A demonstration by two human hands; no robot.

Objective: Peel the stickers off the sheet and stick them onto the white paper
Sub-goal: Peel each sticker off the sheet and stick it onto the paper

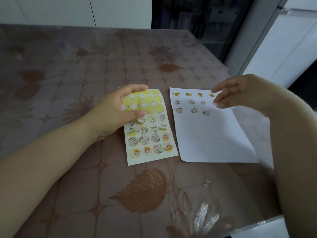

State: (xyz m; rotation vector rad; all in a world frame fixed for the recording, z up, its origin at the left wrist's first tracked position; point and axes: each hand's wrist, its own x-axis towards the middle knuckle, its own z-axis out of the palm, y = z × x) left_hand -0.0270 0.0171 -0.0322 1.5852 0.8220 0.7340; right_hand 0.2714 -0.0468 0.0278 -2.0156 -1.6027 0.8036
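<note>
Sticker sheet [151,152]: the upper left part is hidden under the left hand [118,110].
White paper [211,140]: the far right corner is covered by the right hand [240,93].
Right hand: blurred; cannot tell whether its fingertips [216,101] touch the paper.
Stickers [193,110]: the pictures are too small to make out.
Table [85,66]: cut off by the left and bottom edges.

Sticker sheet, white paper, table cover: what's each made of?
Sticker sheet: likely a coated paper release liner; the peeled spots show smooth yellow circles. White paper: plain matte paper, with no glare on it. Table cover: probably soft plastic, glossy; sheen shows across its leaf-and-flower pattern.
</note>
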